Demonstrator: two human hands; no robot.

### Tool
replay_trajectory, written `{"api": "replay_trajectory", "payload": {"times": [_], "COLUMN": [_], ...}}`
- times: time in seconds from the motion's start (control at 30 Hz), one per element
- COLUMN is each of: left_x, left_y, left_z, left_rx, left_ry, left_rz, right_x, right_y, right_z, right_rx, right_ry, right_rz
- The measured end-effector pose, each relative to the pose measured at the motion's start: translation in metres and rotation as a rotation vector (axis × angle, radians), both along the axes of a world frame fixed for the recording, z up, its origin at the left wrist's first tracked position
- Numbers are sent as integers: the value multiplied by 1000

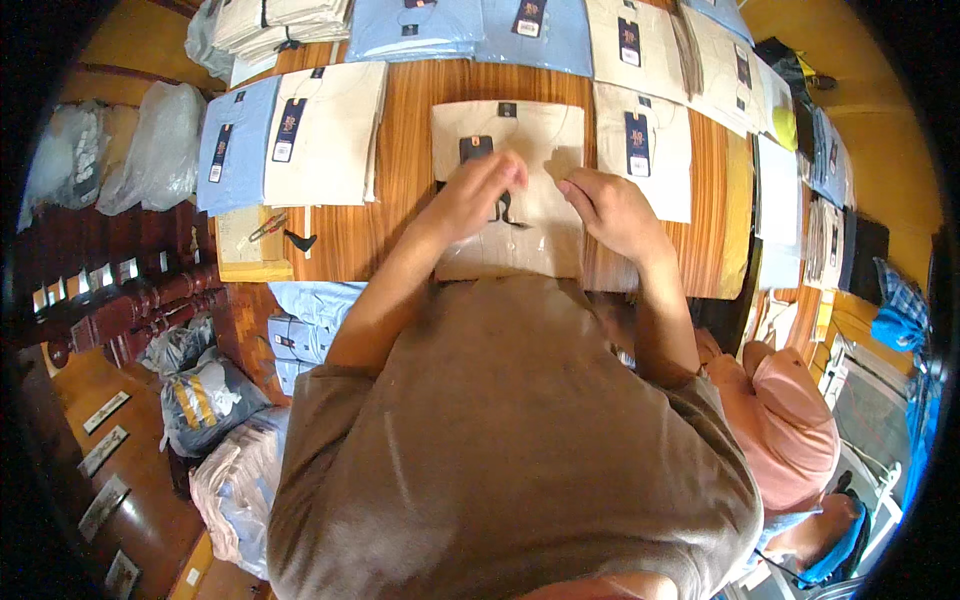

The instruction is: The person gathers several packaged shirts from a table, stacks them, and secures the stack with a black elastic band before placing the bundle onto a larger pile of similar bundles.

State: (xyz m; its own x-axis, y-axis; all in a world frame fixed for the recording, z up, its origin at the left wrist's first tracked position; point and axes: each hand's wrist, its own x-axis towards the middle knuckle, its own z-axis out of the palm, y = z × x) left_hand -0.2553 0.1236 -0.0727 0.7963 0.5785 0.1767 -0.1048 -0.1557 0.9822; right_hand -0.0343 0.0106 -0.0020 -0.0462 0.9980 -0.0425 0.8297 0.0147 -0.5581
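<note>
A stack of folded beige garments [550, 245], with a shiny clear wrap, lies on the table in front of me. A dark hang tag [474, 150] is on its upper left part. My left hand [475, 195] is over its left side with the fingers curled together, slightly blurred. Just beside those fingers a black cord [512, 216] runs loosely over the stack. My right hand [618, 212] is at its right edge, fingers curled and thumb pressed to the forefinger. What either hand pinches, if anything, is too small to make out.
Stacks of tagged beige garments [325, 135] and blue garments [430, 30] line the wood-grain table [410, 100]. Scissors [268, 228] and a black cord piece [300, 241] lie at the left edge. Bagged bundles [205, 400] stand on the floor. Another person [775, 430] is close on my right.
</note>
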Motion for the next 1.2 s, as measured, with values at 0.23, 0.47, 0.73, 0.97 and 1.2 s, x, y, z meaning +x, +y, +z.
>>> {"api": "replay_trajectory", "payload": {"times": [0.23,0.47,0.73,0.97,1.2], "left_x": [19,31,38,34,30], "left_y": [-6,16,8,8,-17], "left_z": [-15,-19,-15,-5,17], "left_rx": [35,14,-64,4,499], "left_ry": [212,277,200,233,267], "left_rz": [-172,-237,-160,-74,233], "right_x": [-11,-38,-58,-48,-11], "right_y": [-1,12,-20,-26,-12], "right_z": [-17,-2,-46,-54,-73], "right_rx": [70,229,130,57,351], "right_ry": [-1,-13,-206,171,260], "right_rz": [39,-66,-233,-294,-345]}}
